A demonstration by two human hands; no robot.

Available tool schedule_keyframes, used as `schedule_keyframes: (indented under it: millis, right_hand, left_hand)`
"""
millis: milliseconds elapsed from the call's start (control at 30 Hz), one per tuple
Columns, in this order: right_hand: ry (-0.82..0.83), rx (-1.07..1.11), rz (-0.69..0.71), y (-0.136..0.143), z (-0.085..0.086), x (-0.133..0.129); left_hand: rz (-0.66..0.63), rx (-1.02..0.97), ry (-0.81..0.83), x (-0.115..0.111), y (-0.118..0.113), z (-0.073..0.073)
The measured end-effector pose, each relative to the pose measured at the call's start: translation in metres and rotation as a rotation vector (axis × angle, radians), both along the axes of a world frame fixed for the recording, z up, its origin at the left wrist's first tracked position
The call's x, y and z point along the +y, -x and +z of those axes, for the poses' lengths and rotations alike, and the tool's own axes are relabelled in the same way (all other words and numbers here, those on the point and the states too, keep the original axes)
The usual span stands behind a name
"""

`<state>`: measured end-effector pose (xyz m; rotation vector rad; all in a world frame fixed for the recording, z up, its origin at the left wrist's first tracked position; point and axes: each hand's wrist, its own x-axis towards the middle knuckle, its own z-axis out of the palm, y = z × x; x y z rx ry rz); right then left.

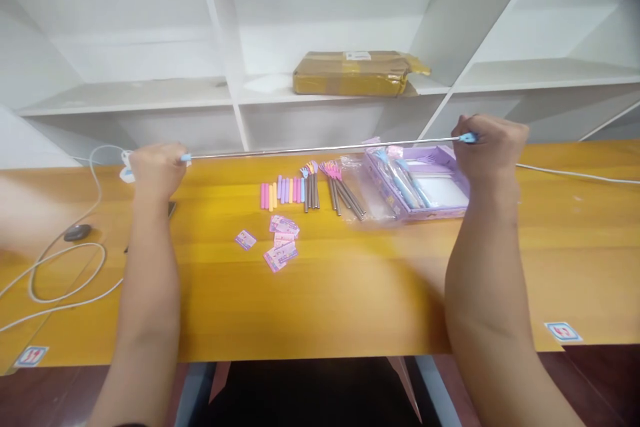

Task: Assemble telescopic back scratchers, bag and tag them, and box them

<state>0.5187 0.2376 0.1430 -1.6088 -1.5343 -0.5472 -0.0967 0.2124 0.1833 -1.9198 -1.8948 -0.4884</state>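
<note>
A telescopic back scratcher (pixel 325 147) with a thin metal rod is pulled out long and held level above the table. My left hand (pixel 157 170) is closed round its light-blue end. Round the other light-blue end, which looks like the scratcher head, my right hand (pixel 491 147) is closed too; my fist partly hides it. Below the rod lie short coloured sleeves (pixel 283 191) in a row. Beside them are metal rods with blue, yellow and purple hand-shaped heads (pixel 311 187), and several with pink heads (pixel 343 190). Small purple cards (pixel 283 243) lie scattered nearer to me.
A purple open box (pixel 430 215) holds bagged blue scratchers (pixel 403 180), with clear plastic bags (pixel 363 187) at its left. On the white shelf (pixel 270 90) sits a taped cardboard box (pixel 350 75). A mouse (pixel 77 233) and white cable (pixel 60 247) lie left.
</note>
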Motion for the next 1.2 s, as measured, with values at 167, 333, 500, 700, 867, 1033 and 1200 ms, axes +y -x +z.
schedule_keyframes:
  millis: [167,333,500,700,867,1033,1200]
  right_hand:
    - [0.04,-0.026,-0.071,-0.004,-0.001,0.003]
    - [0.024,-0.074,-0.068,-0.013,-0.004,0.006]
    - [0.041,-0.09,-0.081,-0.015,-0.006,0.008]
    - [0.05,-0.077,-0.092,-0.01,-0.003,0.004]
    - [0.071,-0.054,-0.094,-0.003,0.0,0.001]
    - [0.046,-0.017,-0.098,0.001,0.003,0.001]
    - [0.058,-0.007,-0.117,0.005,0.004,0.001]
  left_hand:
    - [-0.004,0.039,-0.03,0.013,-0.003,-0.007]
    - [-0.01,0.026,-0.037,0.012,-0.003,-0.005]
    - [0.001,0.06,-0.02,0.01,-0.004,-0.004]
    - [-0.003,0.047,-0.012,0.009,-0.001,-0.005]
    - [0.006,0.061,-0.005,0.01,0.0,-0.006]
    - [0.025,0.081,-0.006,0.012,-0.003,-0.008]
    - [0.039,0.115,-0.01,0.012,-0.003,-0.008]
